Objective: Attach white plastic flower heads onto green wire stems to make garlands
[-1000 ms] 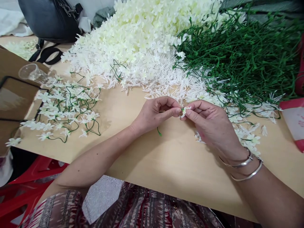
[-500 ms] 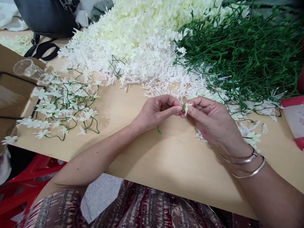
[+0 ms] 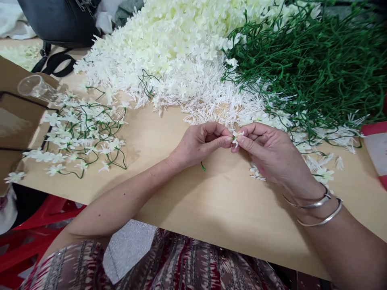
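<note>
Over the middle of the table, my left hand (image 3: pixel 203 141) pinches a green plastic stem (image 3: pixel 203 166), whose lower tip pokes out below the palm. My right hand (image 3: pixel 268 151) holds a small white artificial flower (image 3: pixel 236 138) between thumb and forefinger. Both sets of fingertips meet at the flower, where its base and the stem's top come together; how deep they fit is hidden by the fingers. Just beyond my hands lies a heap of loose white flower heads (image 3: pixel 169 44) with thin white pins (image 3: pixel 211 110) along its front edge.
A tangled pile of green stems (image 3: pixel 314 68) fills the back right. Stemmed white flowers (image 3: pixel 81 133) lie at the left beside a tipped clear plastic cup (image 3: pixel 38 88) and a cardboard box (image 3: pixel 18 121). A black bag (image 3: pixel 63 22) stands at the back left. The wooden table (image 3: pixel 181 205) ends before my lap.
My right hand has shifted very slightly, and the flower between the fingertips has turned a little and sits closer against the left fingers. The left hand has barely moved.
</note>
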The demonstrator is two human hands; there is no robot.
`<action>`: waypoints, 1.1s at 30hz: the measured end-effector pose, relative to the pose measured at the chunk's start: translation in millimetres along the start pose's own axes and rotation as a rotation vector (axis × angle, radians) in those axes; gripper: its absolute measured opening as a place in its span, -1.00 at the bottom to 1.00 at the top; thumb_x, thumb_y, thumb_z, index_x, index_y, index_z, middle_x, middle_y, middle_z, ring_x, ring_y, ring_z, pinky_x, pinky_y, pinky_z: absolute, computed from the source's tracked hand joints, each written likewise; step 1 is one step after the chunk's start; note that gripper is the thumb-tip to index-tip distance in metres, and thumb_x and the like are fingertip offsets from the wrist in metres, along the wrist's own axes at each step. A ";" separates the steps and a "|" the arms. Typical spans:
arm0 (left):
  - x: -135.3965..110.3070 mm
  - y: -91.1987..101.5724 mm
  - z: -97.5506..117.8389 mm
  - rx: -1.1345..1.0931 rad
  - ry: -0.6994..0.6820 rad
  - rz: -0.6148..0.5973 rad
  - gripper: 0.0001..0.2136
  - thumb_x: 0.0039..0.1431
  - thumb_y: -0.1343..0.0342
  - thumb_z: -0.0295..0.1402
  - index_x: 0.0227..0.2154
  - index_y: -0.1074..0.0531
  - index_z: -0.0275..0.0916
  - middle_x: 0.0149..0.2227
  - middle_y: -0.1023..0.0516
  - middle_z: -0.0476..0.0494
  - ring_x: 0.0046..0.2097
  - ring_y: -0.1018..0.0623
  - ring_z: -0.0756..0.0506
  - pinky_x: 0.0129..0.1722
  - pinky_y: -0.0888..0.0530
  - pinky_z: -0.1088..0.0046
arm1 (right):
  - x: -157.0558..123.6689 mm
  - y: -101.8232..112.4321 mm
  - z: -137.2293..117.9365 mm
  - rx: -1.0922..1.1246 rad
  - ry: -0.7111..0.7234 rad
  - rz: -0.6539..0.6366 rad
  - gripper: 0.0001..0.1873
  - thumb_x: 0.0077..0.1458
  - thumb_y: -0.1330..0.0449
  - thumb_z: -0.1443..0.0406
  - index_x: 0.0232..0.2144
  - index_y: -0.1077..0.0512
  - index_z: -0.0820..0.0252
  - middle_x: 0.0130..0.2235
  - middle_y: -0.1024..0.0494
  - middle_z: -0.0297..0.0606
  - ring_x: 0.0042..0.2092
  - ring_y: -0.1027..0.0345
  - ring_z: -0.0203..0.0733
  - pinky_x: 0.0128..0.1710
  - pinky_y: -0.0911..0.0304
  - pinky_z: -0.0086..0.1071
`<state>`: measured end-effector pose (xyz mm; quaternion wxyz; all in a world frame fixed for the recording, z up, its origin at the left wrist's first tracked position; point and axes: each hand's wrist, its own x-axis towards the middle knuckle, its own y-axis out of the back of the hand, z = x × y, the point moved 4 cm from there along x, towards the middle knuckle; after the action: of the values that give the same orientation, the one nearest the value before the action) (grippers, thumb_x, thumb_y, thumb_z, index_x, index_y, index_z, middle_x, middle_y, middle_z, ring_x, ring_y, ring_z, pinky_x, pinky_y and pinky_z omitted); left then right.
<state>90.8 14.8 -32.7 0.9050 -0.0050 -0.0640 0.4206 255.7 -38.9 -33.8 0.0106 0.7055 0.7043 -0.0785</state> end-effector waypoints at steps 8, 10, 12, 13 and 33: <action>-2.7 0.7 -3.3 0.064 0.032 -0.009 -0.60 0.23 -0.35 0.02 -0.26 -0.54 -0.29 -0.33 -0.68 -0.14 -0.27 -0.65 -0.06 -0.20 -0.54 0.41 | -0.5 -1.9 -0.9 -0.012 0.008 -0.027 -0.79 0.14 -0.46 0.12 -0.34 -0.56 0.06 -0.42 -0.63 -0.41 -0.32 -0.52 -0.27 -0.16 -0.40 -0.33; -2.3 0.1 -2.8 0.055 0.032 -0.003 -0.60 0.21 -0.36 0.01 -0.27 -0.54 -0.29 -0.32 -0.69 -0.14 -0.26 -0.65 -0.07 -0.19 -0.55 0.40 | 0.0 -2.3 -1.1 -0.024 0.010 -0.014 -0.78 0.14 -0.46 0.12 -0.33 -0.55 0.06 -0.42 -0.63 -0.39 -0.32 -0.52 -0.25 -0.16 -0.41 -0.32; -1.3 -1.2 -1.2 0.018 0.027 0.001 -0.60 0.21 -0.36 0.01 -0.28 -0.53 -0.29 -0.32 -0.69 -0.15 -0.24 -0.67 -0.08 -0.15 -0.57 0.37 | 1.0 -2.4 -0.8 -0.010 0.016 -0.008 -0.77 0.14 -0.45 0.10 -0.33 -0.55 0.06 -0.41 -0.63 -0.37 -0.31 -0.53 -0.22 -0.14 -0.43 -0.29; -0.7 -1.9 -0.3 -0.005 0.027 0.001 -0.60 0.22 -0.37 0.00 -0.28 -0.53 -0.29 -0.32 -0.69 -0.15 -0.23 -0.68 -0.08 -0.12 -0.58 0.35 | 1.7 -2.5 -0.4 0.005 0.018 -0.009 -0.76 0.13 -0.46 0.08 -0.33 -0.55 0.05 -0.41 -0.63 -0.37 -0.30 -0.53 -0.21 -0.12 -0.44 -0.27; -3.4 -2.2 12.5 0.265 -0.142 0.056 -0.66 0.35 -0.24 -0.04 -0.26 -0.53 -0.27 -0.31 -0.66 -0.16 -0.27 -0.62 -0.05 -0.21 -0.54 0.43 | 1.6 -1.9 0.2 0.078 -0.037 -0.014 -0.68 0.01 -0.52 0.03 -0.38 -0.53 0.02 -0.41 -0.66 -0.33 -0.27 -0.59 -0.13 -0.01 -0.48 -0.15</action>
<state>88.8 10.3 -20.5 0.8789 0.1425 -0.0718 0.4495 253.8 -37.3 -34.0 -0.0045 0.6988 0.7054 -0.1188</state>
